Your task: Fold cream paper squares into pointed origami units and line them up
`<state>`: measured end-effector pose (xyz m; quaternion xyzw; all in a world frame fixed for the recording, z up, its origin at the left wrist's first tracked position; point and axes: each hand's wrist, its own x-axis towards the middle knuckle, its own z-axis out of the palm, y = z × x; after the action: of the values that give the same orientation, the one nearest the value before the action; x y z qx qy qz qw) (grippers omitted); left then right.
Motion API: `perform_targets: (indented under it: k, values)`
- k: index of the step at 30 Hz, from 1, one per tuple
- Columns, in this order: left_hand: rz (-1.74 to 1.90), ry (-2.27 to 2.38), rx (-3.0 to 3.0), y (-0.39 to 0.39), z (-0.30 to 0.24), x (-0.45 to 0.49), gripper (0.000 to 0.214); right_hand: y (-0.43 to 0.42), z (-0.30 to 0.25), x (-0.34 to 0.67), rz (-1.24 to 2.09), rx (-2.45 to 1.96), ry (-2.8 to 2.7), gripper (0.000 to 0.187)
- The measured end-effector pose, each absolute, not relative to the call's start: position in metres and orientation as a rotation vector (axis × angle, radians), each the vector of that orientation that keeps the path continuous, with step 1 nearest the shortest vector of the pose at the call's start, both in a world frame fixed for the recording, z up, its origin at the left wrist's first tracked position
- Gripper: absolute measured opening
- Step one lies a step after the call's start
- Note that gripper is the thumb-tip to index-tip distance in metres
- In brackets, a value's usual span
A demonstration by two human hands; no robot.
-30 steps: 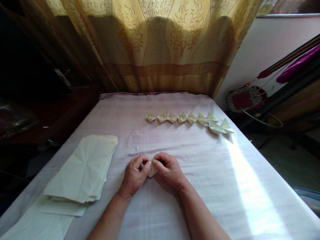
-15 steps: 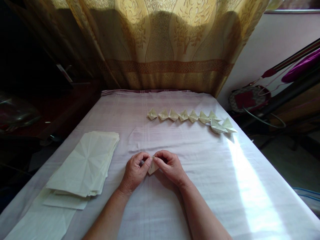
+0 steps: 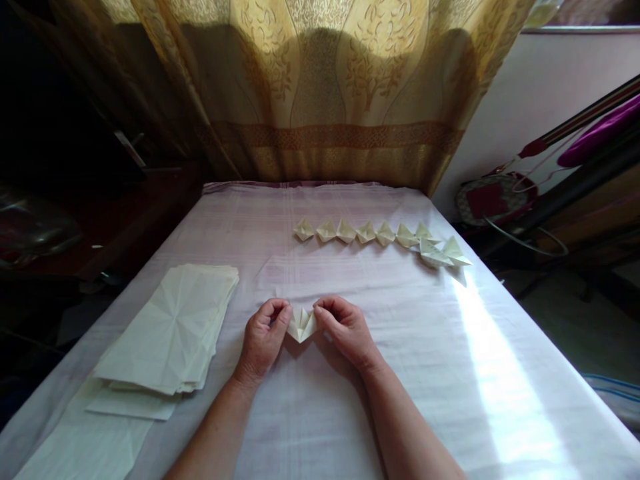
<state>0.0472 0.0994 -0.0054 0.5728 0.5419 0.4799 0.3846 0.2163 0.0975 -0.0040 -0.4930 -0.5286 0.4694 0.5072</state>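
A small cream folded paper piece (image 3: 302, 325) is held just above the white cloth of the table (image 3: 350, 400). My left hand (image 3: 263, 337) pinches its left corner and my right hand (image 3: 345, 328) pinches its right corner, both with fingers curled. The piece is spread open between them, its point downward. Farther back lies a row of several finished folded paper shapes (image 3: 380, 235), running to the right. To my left sits a stack of creased cream paper sheets (image 3: 173, 327).
A gold patterned curtain (image 3: 325, 87) hangs behind the table's far edge. Dark furniture stands at the left. On the right are a purple object (image 3: 600, 130), a round red item (image 3: 493, 197) and poles. A bright sun strip (image 3: 500, 373) crosses the cloth.
My hands have drawn apart, pulling the paper piece open from a narrow folded shape into a wider one. The view shifted slightly.
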Motion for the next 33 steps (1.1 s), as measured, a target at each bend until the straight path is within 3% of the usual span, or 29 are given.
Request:
perform_targets:
  k: [16, 25, 33]
  values:
    - [1.362, 1.448, 1.203, 0.102, -0.006, 0.046, 0.034, 0.102, -0.005, 0.224, 0.841, -1.345, -1.152, 0.023]
    - [1.074, 1.728, 1.4, 0.103, -0.003, 0.039, 0.026, 0.099, -0.005, 0.224, 0.267, -1.774, -1.478, 0.018]
    - [0.384, 2.186, 2.138, 0.095, 0.011, 0.039, 0.013, 0.097, -0.008, 0.221, 0.126, -1.856, -1.648, 0.012]
